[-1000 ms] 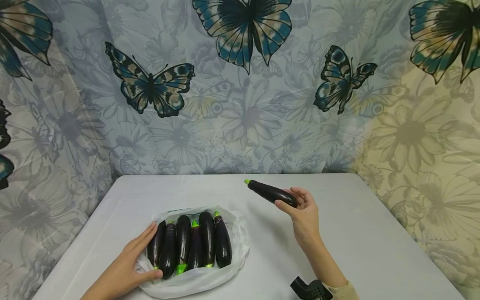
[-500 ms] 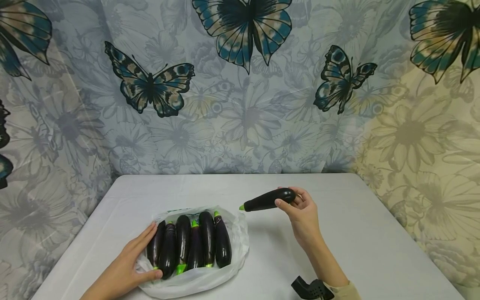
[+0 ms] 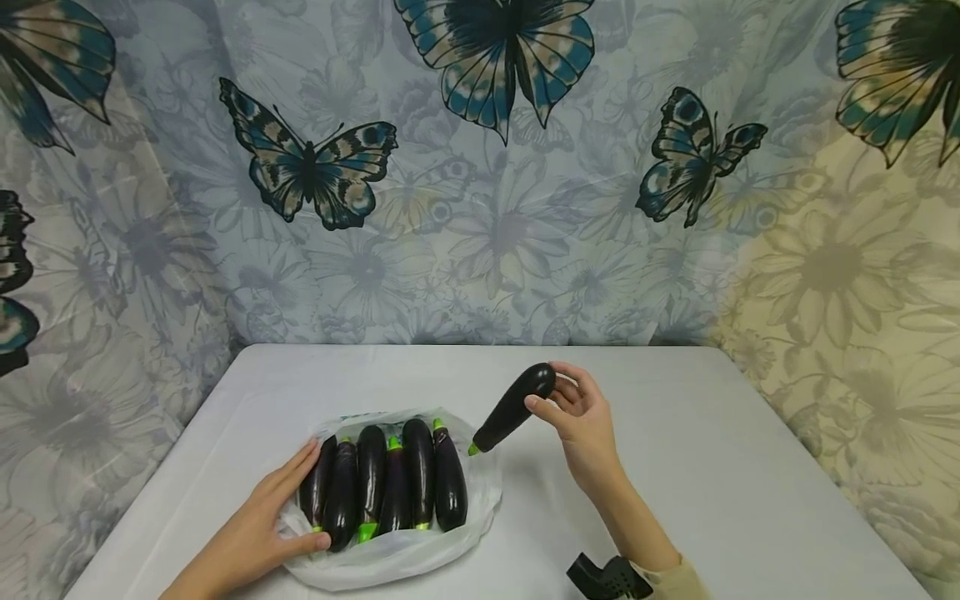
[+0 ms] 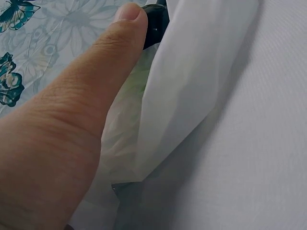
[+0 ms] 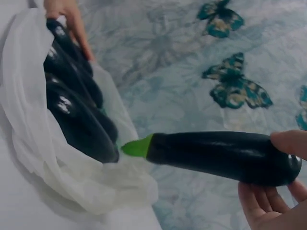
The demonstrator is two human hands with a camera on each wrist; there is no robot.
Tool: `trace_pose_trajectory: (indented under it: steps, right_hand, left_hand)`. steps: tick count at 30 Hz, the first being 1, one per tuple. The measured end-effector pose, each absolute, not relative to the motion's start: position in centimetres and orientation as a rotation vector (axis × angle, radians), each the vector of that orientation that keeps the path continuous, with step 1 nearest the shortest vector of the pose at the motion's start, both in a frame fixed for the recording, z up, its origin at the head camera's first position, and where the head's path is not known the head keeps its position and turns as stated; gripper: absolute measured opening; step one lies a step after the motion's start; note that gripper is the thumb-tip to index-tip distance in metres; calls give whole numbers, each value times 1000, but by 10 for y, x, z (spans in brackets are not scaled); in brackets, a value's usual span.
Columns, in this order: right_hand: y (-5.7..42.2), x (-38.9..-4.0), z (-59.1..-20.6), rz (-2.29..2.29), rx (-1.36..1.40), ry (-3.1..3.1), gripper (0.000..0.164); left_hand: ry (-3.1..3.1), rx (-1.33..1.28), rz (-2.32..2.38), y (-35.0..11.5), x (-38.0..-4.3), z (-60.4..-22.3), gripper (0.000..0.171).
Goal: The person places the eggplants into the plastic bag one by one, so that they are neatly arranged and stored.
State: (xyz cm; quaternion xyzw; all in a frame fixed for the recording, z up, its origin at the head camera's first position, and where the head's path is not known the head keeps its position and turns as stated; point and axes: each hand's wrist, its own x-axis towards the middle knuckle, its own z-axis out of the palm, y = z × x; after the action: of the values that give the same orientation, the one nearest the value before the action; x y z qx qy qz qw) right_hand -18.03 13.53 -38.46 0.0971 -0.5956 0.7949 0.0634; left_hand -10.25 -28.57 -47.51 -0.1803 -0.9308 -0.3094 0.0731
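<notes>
My right hand [image 3: 585, 429] pinches a dark purple eggplant [image 3: 513, 408] by its rounded end, thumb on one side and fingers on the other. Its green stem tip points down and left, close to the right rim of a white plastic bag [image 3: 397, 571]. Inside the bag several more eggplants [image 3: 396, 496] lie side by side in a row. With fingers straight and thumb spread, my left hand [image 3: 255, 533] rests along the bag's left side against the leftmost eggplants. In the left wrist view the thumb of my left hand [image 4: 76, 115] touches a dark eggplant [image 4: 156, 26].
The bag stands on a white-covered table [image 3: 712, 500]. Behind it hangs a cloth backdrop [image 3: 502, 242] printed with flowers and butterflies. A black wrist device [image 3: 609, 577] is strapped at my right forearm.
My right hand has turned the eggplant so that its stem end swings from pointing up-left to down-left, and has shifted slightly left toward the bag. My left hand stays at the bag.
</notes>
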Motion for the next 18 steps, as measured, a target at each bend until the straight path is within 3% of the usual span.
trace_pose_trajectory:
  steps: [18]
  right_hand:
    - [90,-209,-391,2054,373,-2404,58]
  left_hand:
    - [-2779,-540,-896,-286,-102,-471,107]
